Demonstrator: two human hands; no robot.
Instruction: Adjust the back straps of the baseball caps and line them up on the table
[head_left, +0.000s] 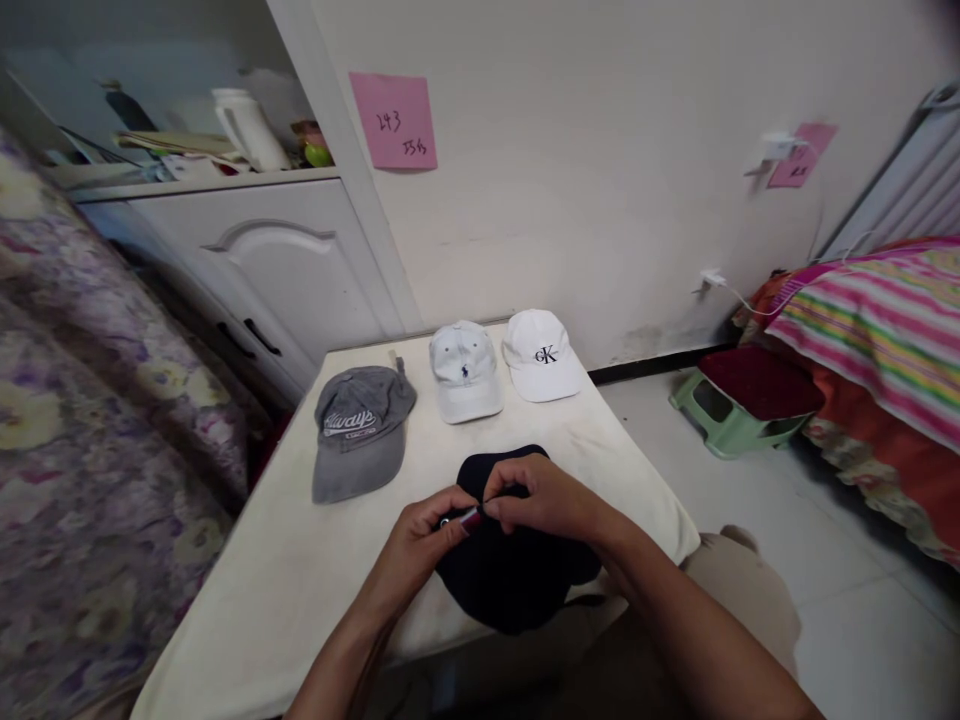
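A black cap [517,585] lies near the front edge of the table, its brim pointing away from me. Both hands are at its strap side. My left hand [424,535] comes from the left with thumb and fingertips pinched on the cap's strap; a small silver and dark red piece [471,519] shows at the thumb, too small to make out exactly. Close beside it, my right hand [536,495] pinches the strap from the right, and its fingers hide part of the brim. The fingertips of the two hands almost meet.
A grey cap [364,425], a pale blue cap [465,370] and a white cap [541,355] sit farther back on the cream-covered table [315,570]. A floral curtain [97,450] hangs at left. A green stool [742,400] and striped bed [892,320] stand at right.
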